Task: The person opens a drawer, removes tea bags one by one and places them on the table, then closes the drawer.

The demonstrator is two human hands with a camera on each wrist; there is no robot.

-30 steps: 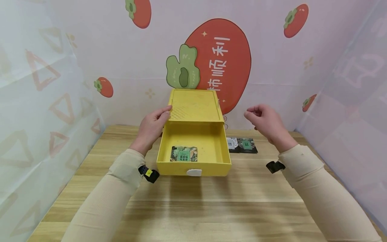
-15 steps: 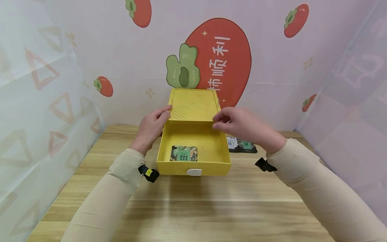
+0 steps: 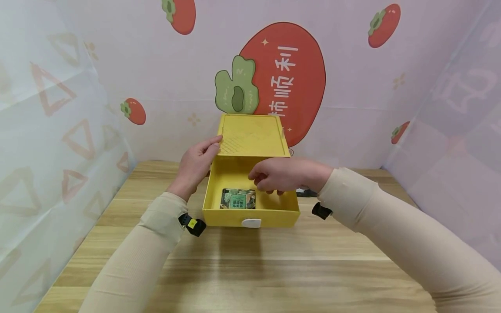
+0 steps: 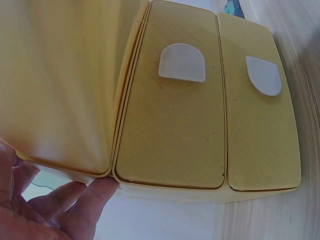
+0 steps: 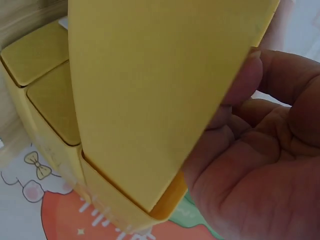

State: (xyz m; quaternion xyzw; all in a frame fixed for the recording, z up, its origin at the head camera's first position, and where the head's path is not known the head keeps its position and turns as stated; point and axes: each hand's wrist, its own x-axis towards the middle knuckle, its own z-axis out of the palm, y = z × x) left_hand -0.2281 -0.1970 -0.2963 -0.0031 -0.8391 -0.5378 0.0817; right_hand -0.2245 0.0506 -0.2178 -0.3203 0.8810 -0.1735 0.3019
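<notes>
A yellow drawer cabinet [image 3: 252,134] stands on the table with its top drawer [image 3: 223,218] pulled out. Inside that drawer, near the front, lies a dark green tea packet [image 3: 238,199] with printed lettering. My left hand [image 3: 195,167] holds the cabinet at its left upper edge; in the left wrist view its bent fingers [image 4: 95,200] touch the side. My right hand [image 3: 283,174] is over the drawer, just right of the packet, fingers loosely bent and nothing visible in them. The drawer wall partly hides those fingers in the right wrist view.
Two lower drawers, the middle drawer [image 4: 175,125] and the bottom drawer [image 4: 262,125], are closed, each with a white pull tab. Behind the right forearm, part of a tea packet [image 3: 306,192] shows on the wooden table [image 3: 242,269]. A printed backdrop [image 3: 352,78] rises close behind the cabinet.
My right hand has come leftward from beside the cabinet, over the drawer and down towards the packet. Its arm now covers most of the packets on the table. The left hand stays put.
</notes>
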